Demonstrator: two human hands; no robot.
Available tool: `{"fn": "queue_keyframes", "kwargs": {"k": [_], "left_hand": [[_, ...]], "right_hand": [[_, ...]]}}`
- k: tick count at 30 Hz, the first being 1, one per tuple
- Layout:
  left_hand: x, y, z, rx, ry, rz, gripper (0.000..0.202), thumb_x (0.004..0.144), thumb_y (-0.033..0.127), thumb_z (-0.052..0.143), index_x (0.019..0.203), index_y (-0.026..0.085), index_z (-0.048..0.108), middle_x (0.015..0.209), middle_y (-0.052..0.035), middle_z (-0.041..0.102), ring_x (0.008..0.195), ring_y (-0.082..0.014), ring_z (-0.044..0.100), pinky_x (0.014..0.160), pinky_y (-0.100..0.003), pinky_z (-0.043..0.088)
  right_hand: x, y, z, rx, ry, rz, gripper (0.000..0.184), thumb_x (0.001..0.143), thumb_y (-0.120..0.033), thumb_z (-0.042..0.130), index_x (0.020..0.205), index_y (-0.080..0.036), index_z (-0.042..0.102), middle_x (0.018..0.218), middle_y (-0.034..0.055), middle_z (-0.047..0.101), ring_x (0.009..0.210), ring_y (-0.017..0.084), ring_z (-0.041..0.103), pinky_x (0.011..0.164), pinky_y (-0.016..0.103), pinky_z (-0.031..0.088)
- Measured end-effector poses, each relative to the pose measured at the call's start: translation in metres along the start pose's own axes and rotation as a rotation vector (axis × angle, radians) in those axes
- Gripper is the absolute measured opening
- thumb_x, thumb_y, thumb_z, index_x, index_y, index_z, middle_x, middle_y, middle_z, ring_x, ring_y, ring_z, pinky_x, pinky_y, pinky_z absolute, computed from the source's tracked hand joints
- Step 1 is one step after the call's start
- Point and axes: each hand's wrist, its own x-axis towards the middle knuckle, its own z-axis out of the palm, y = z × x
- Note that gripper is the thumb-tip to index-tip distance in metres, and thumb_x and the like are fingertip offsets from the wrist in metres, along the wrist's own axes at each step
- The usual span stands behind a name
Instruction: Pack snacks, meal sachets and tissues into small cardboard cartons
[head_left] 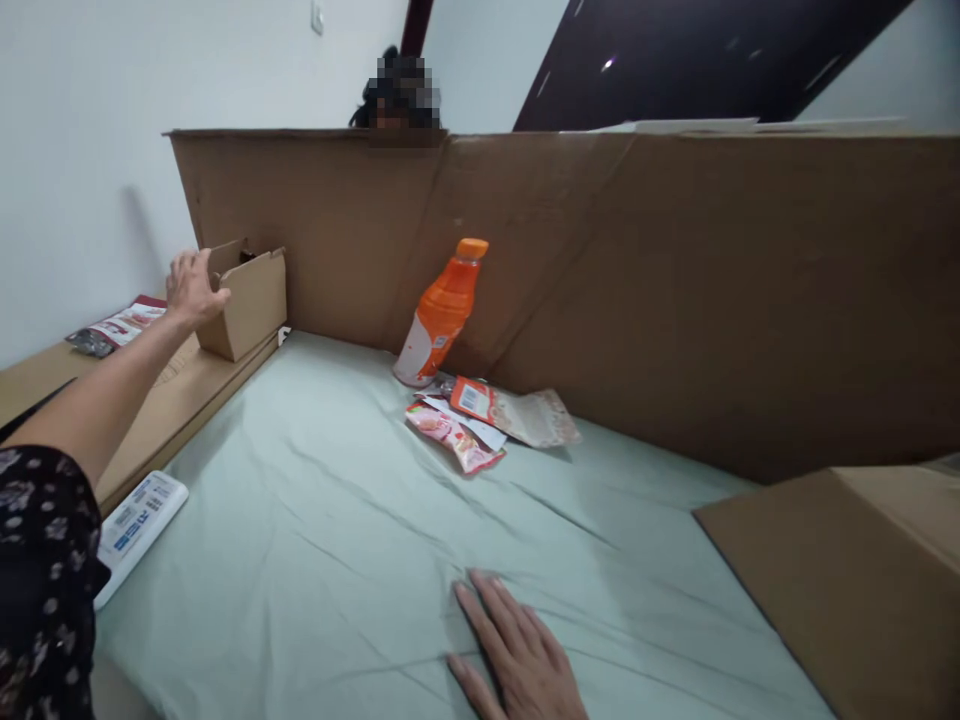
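Note:
At the far left, my left hand [193, 288] is at the near side of a small cardboard box [256, 305], fingers and thumb around its edge. That box stands upright with its top open; a dark bit shows inside, too little to name. My right hand [521, 655] lies on the pale green sheet [337, 560] at the front, fingers stretched out and holding nothing. Beyond it, an orange-and-white bottle [442, 315] leans against the tall cardboard panel [697, 290]. By its base lie a pink packet [454, 438] and an orange-and-beige packet [517, 412], partly overlapping.
A flat cardboard piece [171, 382] lies under the small box, with a red-and-white bag [120, 325] behind my left forearm. A white labelled device or pack [142, 530] lies near my left sleeve. Another cardboard box [847, 580] stands at right. A person's head [397, 95] shows behind the panel.

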Motion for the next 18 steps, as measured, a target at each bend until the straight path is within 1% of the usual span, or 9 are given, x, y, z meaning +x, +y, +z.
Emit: {"fn": "queue_keyframes", "kwargs": {"k": [2,3,5,7,9,12,14,15,18], "left_hand": [[0.011,0.001,0.004,0.003,-0.037,-0.010,0.042,0.101,0.042,0.064,0.134,0.015,0.062,0.139,-0.0106,0.060,0.124,-0.0314,0.062,0.106,-0.052,0.054],[0.011,0.003,0.005,-0.001,-0.064,-0.010,0.040,0.102,0.042,0.064,0.130,0.015,0.063,0.135,-0.0100,0.063,0.118,-0.0291,0.065,0.101,-0.049,0.057],[0.003,0.007,0.003,-0.014,-0.110,0.004,0.035,0.106,0.040,0.055,0.122,0.011,0.067,0.129,-0.0080,0.066,0.116,-0.0270,0.066,0.102,-0.046,0.055],[-0.016,0.011,-0.007,-0.037,-0.148,0.045,0.042,0.108,0.039,0.042,0.110,0.008,0.070,0.120,-0.0047,0.069,0.120,-0.0274,0.064,0.108,-0.046,0.048],[-0.044,0.016,-0.021,-0.077,-0.193,0.113,0.046,0.103,0.046,0.041,0.098,0.011,0.070,0.105,-0.0025,0.070,0.116,-0.0290,0.064,0.111,-0.047,0.046],[-0.099,0.030,-0.044,-0.168,-0.280,0.244,0.042,0.089,0.059,0.055,0.089,0.019,0.067,0.090,-0.0041,0.068,0.098,-0.0283,0.066,0.103,-0.050,0.053],[-0.137,0.046,-0.054,-0.246,-0.377,0.362,0.037,0.090,0.056,0.055,0.093,0.021,0.069,0.098,-0.0040,0.071,0.099,-0.0263,0.066,0.099,-0.048,0.056],[-0.156,0.057,-0.058,-0.293,-0.430,0.428,0.032,0.093,0.052,0.056,0.092,0.023,0.070,0.104,-0.0042,0.071,0.105,-0.0255,0.066,0.100,-0.045,0.056],[-0.199,0.095,-0.067,-0.479,-0.582,0.644,0.018,0.098,0.031,0.056,0.088,0.025,0.069,0.103,-0.0057,0.069,0.112,-0.0239,0.064,0.101,-0.039,0.055]], "right_hand": [[0.001,-0.002,-0.002,-0.008,-0.027,0.017,0.060,0.101,-0.045,0.045,0.159,-0.029,0.047,0.160,0.0076,0.051,0.143,0.032,0.053,0.107,0.052,0.050],[0.002,-0.004,-0.004,-0.009,-0.042,0.029,0.058,0.101,-0.044,0.045,0.157,-0.029,0.049,0.160,0.0077,0.051,0.144,0.031,0.052,0.108,0.052,0.049],[0.005,-0.008,-0.008,0.000,-0.076,0.051,0.055,0.102,-0.043,0.045,0.154,-0.026,0.054,0.159,0.0087,0.052,0.145,0.031,0.051,0.111,0.052,0.047],[0.010,-0.012,-0.013,0.024,-0.101,0.072,0.054,0.101,-0.043,0.048,0.151,-0.023,0.057,0.159,0.0106,0.052,0.146,0.032,0.049,0.113,0.054,0.045],[0.016,-0.014,-0.017,0.064,-0.130,0.099,0.054,0.100,-0.042,0.051,0.149,-0.021,0.059,0.159,0.0128,0.052,0.146,0.034,0.049,0.114,0.055,0.045],[0.024,-0.016,-0.023,0.156,-0.174,0.154,0.054,0.097,-0.041,0.057,0.148,-0.021,0.061,0.157,0.0146,0.053,0.145,0.034,0.050,0.115,0.057,0.044],[0.028,-0.015,-0.028,0.237,-0.159,0.173,0.051,0.097,-0.040,0.058,0.144,-0.020,0.064,0.154,0.0151,0.057,0.143,0.034,0.052,0.115,0.058,0.045],[0.029,-0.013,-0.030,0.281,-0.134,0.181,0.048,0.097,-0.039,0.057,0.139,-0.019,0.068,0.151,0.0152,0.060,0.141,0.034,0.055,0.114,0.058,0.046],[0.033,0.003,-0.038,0.373,-0.056,0.235,0.039,0.101,-0.035,0.047,0.120,-0.019,0.077,0.136,0.0125,0.071,0.127,0.028,0.067,0.105,0.048,0.056]]}}
